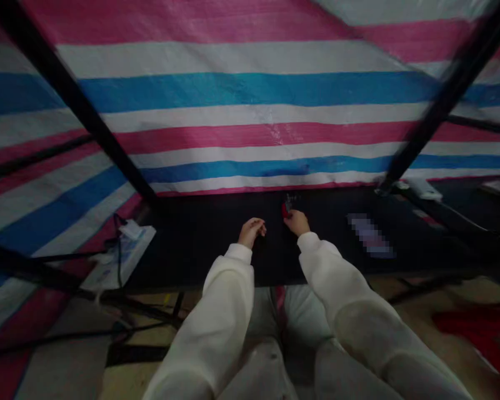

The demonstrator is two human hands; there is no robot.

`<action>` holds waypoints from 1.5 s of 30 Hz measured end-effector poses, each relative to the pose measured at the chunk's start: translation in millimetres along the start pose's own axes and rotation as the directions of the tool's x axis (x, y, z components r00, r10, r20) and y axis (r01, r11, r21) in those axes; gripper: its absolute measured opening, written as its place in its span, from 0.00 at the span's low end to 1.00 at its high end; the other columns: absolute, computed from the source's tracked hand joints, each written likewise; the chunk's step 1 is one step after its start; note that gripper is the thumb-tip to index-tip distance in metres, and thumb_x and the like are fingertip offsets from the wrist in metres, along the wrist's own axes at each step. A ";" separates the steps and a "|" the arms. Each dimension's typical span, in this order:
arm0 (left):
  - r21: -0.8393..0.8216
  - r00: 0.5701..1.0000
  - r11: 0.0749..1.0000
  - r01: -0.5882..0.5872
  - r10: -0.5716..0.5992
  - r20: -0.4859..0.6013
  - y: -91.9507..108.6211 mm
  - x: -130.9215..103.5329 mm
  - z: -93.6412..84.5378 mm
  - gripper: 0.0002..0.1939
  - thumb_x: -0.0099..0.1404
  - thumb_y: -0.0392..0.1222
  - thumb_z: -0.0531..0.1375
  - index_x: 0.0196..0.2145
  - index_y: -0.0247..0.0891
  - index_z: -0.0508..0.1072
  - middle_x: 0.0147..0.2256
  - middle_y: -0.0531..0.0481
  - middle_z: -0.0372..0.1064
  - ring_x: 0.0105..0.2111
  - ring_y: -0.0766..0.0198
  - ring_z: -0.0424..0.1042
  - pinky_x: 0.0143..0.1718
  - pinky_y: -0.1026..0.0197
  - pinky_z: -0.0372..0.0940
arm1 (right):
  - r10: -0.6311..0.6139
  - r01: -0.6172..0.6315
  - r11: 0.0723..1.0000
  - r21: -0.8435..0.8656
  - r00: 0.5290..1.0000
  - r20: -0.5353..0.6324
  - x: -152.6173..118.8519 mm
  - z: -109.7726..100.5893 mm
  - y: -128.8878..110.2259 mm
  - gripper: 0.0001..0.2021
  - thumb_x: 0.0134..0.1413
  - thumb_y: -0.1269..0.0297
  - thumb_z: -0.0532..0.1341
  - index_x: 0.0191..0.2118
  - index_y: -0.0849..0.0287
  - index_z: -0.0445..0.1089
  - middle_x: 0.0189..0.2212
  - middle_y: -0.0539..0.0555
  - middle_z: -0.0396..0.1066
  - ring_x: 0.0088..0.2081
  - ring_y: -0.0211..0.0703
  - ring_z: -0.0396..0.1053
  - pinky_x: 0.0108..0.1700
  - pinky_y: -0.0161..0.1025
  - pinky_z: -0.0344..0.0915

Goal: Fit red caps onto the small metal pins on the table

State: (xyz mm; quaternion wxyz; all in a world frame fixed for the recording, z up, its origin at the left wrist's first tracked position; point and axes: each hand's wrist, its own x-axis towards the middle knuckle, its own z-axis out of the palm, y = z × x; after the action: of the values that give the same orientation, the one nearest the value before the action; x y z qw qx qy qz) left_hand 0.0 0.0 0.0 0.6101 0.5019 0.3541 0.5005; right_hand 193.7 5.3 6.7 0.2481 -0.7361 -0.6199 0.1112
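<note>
No legible text, labels or numbers anywhere

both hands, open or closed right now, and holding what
Left hand: fingers curled, can't tell if it holds anything.
Right hand: closed on a small red item.

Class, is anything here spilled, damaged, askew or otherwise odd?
No spill or damage shows. At the left of the black table, a white object lies aslant, a dark cable draped across it, which looks untidy.

Striped sheeting (250, 89) behind a pixelated rectangular item (370, 236).
</note>
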 end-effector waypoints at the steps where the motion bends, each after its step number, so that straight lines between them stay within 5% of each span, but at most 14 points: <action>1: 0.003 1.000 1.000 -0.006 0.006 0.001 0.2 0.0 0.6 0.14 0.51 0.45 0.61 0.30 0.32 0.65 0.19 0.52 0.66 0.16 0.71 0.63 0.19 0.66 0.57 | -0.002 0.002 1.000 -0.001 1.000 0.003 0.9 -0.4 -0.5 0.08 0.46 0.63 0.58 0.33 0.59 0.69 0.32 0.56 0.72 0.35 0.42 0.69 0.34 0.32 0.60; 9: 0.002 1.000 1.000 0.013 -0.013 0.012 1.2 0.3 1.9 0.14 0.51 0.45 0.61 0.30 0.32 0.65 0.19 0.52 0.66 0.17 0.71 0.63 0.20 0.66 0.57 | 0.013 -0.013 1.000 0.019 1.000 0.027 2.0 -0.7 1.6 0.08 0.47 0.61 0.58 0.32 0.59 0.69 0.31 0.55 0.71 0.34 0.40 0.69 0.34 0.32 0.60; 18: 0.008 1.000 1.000 0.025 -0.025 0.003 5.3 -1.5 1.5 0.13 0.51 0.44 0.61 0.30 0.32 0.65 0.19 0.52 0.65 0.17 0.71 0.64 0.20 0.66 0.57 | 0.073 -0.075 0.997 0.027 0.996 0.059 6.7 -3.5 8.9 0.09 0.47 0.71 0.58 0.38 0.62 0.68 0.35 0.58 0.71 0.37 0.40 0.69 0.35 0.31 0.60; 31: 0.005 1.000 1.000 0.027 -0.027 -0.012 6.6 -1.4 1.5 0.12 0.51 0.43 0.61 0.30 0.32 0.65 0.19 0.52 0.65 0.17 0.71 0.63 0.20 0.66 0.56 | 0.123 -0.123 0.992 -0.021 0.992 0.015 -3.4 -11.3 3.5 0.11 0.47 0.63 0.59 0.37 0.62 0.70 0.34 0.60 0.71 0.36 0.44 0.69 0.35 0.34 0.60; 39: 0.039 1.000 0.999 0.024 -0.024 0.001 10.0 -4.6 3.6 0.12 0.52 0.44 0.60 0.30 0.33 0.65 0.20 0.52 0.65 0.17 0.71 0.63 0.21 0.66 0.57 | 0.063 -0.058 0.998 0.026 0.971 -0.231 -22.2 6.4 15.4 0.12 0.48 0.61 0.56 0.38 0.61 0.69 0.34 0.56 0.68 0.34 0.40 0.66 0.36 0.34 0.59; 45: 0.256 0.995 0.963 -0.080 0.090 -0.031 2.7 -5.7 10.0 0.10 0.53 0.43 0.59 0.30 0.34 0.66 0.21 0.53 0.64 0.20 0.70 0.63 0.24 0.66 0.58 | 0.062 -0.057 0.998 0.027 0.969 -0.239 -21.2 8.9 15.0 0.10 0.49 0.62 0.56 0.36 0.61 0.69 0.33 0.55 0.66 0.36 0.40 0.64 0.38 0.34 0.58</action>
State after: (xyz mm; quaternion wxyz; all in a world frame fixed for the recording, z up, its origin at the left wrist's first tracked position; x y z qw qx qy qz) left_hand 7.2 -8.1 4.7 0.5109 0.5803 0.4064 0.4869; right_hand 198.0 -14.9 -11.4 0.3249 -0.7599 -0.5619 0.0351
